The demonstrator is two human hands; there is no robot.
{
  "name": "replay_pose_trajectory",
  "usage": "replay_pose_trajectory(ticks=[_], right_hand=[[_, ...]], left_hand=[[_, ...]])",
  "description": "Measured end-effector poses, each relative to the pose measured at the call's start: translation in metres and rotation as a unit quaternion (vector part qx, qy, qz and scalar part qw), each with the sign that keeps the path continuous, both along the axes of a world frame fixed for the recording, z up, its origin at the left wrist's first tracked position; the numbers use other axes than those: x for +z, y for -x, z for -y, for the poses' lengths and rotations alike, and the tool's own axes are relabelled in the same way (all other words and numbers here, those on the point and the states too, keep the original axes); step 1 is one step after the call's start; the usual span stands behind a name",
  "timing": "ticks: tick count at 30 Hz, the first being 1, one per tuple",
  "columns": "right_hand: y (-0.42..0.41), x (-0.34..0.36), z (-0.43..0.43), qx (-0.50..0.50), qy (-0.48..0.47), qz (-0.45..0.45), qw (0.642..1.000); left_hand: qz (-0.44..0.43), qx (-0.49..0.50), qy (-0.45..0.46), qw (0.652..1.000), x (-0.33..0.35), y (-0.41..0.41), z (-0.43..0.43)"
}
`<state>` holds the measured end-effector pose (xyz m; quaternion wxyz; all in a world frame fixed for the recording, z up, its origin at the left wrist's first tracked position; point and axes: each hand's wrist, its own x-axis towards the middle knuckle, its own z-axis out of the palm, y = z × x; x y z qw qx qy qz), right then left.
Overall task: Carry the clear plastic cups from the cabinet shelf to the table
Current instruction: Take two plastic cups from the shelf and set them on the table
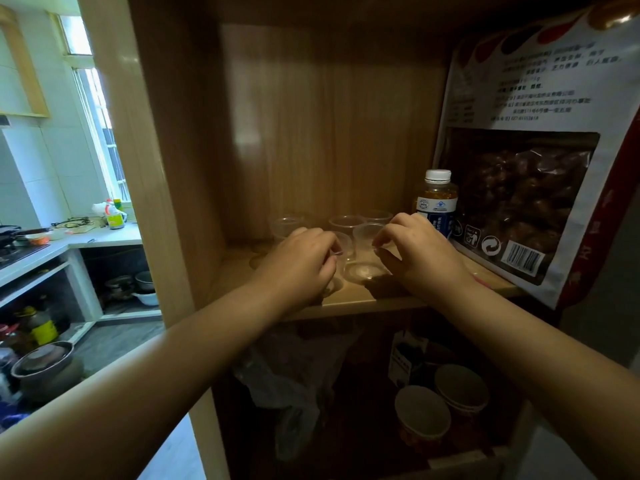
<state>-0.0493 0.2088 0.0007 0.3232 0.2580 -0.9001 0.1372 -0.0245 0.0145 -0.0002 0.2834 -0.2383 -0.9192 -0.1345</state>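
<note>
Clear plastic cups (346, 224) stand grouped on the wooden cabinet shelf (349, 299). Left hand (301, 259) pinches the rim of one front cup; right hand (415, 252) pinches the rim of another, just beside a white-capped amber bottle (437, 199).

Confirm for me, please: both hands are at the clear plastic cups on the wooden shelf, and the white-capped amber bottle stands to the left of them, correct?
Not quite. In the head view the white-capped amber bottle stands to the right of the clear plastic cups, beside the large bag of dried fruit. Both the left hand and right hand are indeed at the cups on the wooden shelf.
</note>
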Motion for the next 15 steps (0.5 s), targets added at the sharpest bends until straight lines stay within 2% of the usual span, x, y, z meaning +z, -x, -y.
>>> replay_pose_trajectory(ticks=[15], right_hand=[[-0.07, 0.0, 0.013, 0.036, 0.0, -0.033, 0.999]], left_hand=[[-0.037, -0.033, 0.003, 0.999, 0.001, -0.062, 0.024]])
